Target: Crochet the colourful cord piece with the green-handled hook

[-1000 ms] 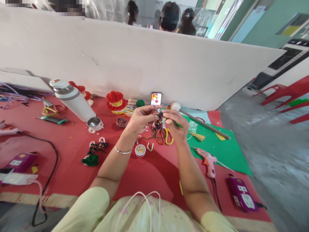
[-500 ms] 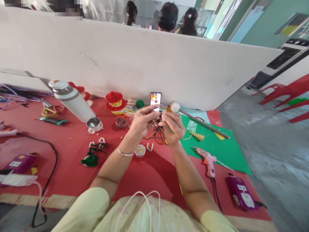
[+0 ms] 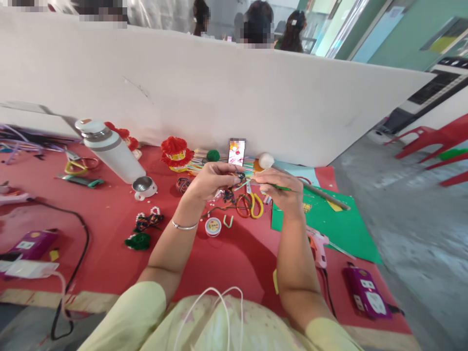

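Note:
My left hand (image 3: 212,181) pinches a small piece of dark multicoloured yarn work (image 3: 229,196), which hangs below the fingers. In my right hand (image 3: 283,192) lies a thin crochet hook with a green handle (image 3: 281,186), its tip pointing left towards the yarn; whether it passes through a loop is too small to tell. A strand trails down to the red tabletop (image 3: 226,263). Beneath the hands are scissors with red and yellow handles (image 3: 257,205), and a multicoloured yarn ball (image 3: 183,185) sits left of my left hand, partly hidden.
A phone (image 3: 236,153) leans against the white partition (image 3: 204,92). To the left stand a white flask (image 3: 115,153) and a metal-lined cup (image 3: 144,187). A round spool (image 3: 213,226) lies in front. At right are a pink glue gun (image 3: 319,248) and a purple power box (image 3: 366,292).
My right hand has moved right, away from my left, and now shows a green-handled crochet hook. The yarn work and the scissors below are more exposed. My left hand has shifted slightly.

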### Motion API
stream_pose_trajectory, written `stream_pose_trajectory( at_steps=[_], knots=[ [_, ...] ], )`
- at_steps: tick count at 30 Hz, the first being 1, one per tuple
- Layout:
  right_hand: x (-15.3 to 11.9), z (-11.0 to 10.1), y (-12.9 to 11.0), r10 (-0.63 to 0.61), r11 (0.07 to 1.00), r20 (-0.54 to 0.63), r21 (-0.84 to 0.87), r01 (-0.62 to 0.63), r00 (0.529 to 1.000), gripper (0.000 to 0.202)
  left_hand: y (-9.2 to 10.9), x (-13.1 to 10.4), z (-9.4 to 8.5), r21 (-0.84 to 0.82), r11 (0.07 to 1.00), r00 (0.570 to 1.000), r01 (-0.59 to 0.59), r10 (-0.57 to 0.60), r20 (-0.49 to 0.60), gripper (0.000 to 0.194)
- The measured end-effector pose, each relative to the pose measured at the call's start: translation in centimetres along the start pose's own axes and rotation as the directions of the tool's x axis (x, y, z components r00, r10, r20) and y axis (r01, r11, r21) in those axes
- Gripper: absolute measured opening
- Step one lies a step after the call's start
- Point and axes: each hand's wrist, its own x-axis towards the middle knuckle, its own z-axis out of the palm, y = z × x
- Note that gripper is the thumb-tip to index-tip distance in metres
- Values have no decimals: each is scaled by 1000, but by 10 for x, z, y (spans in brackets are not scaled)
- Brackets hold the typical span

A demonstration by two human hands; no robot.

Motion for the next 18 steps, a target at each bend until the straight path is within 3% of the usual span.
stream_pose_trajectory(
  at_steps=[4, 7, 10, 12, 15, 16, 18],
  knots=[
    [-3, -1, 2, 38, 997, 6, 69, -38, 999, 11, 5, -3, 0, 34, 999, 997, 31, -33, 62, 27],
    [-5, 9, 9, 112, 979, -52, 180, -101, 992, 24, 4, -4, 6, 22, 999, 994, 27, -29, 105, 29],
    [-5, 26, 17, 132, 973, -174, 209, -94, 976, 33, -5, -1, 18, -47, 994, 995, -96, 96, 4, 35],
    [-5, 36, 20, 51, 997, -239, 74, -35, 970, 24, -12, 1, 27, 39, 973, 962, -229, 232, -145, 36],
    [-8, 49, 21, -121, 970, -256, -236, 60, 959, 18, -20, 4, 39, 281, 903, 856, -326, 408, -319, 23],
    [-10, 52, 21, -173, 945, -257, -317, 86, 951, 19, -21, 4, 41, 284, 903, 844, -323, 411, -345, 21],
    [-12, 56, 22, -253, 910, -276, -393, 131, 927, 19, -20, 3, 40, 131, 954, 890, -271, 300, -342, 27]
  ],
)
